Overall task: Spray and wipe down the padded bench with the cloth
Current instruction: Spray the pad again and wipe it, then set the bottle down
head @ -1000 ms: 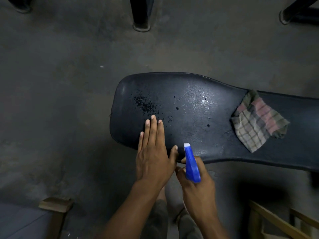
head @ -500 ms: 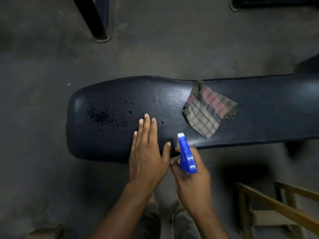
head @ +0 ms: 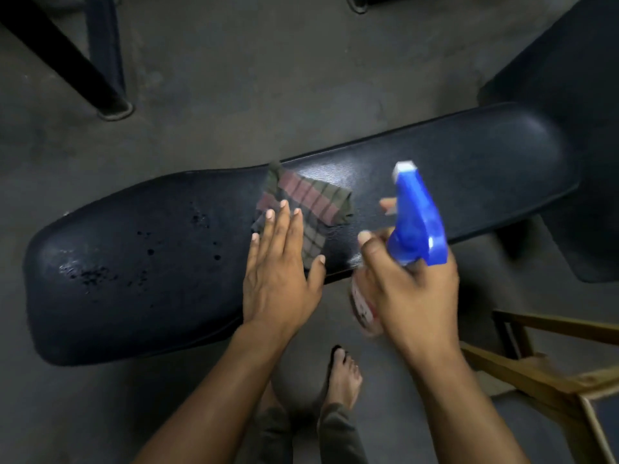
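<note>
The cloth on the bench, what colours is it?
The cloth is checked in dull green and reddish-pink stripes, seen in the head view.

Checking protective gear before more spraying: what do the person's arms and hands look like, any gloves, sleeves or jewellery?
Both the left hand and the right hand are bare, with no gloves. Both forearms are uncovered as far as the picture shows, with no sleeve in view. No ring, watch or bracelet shows on either. The fingernails are short and unpainted.
</note>
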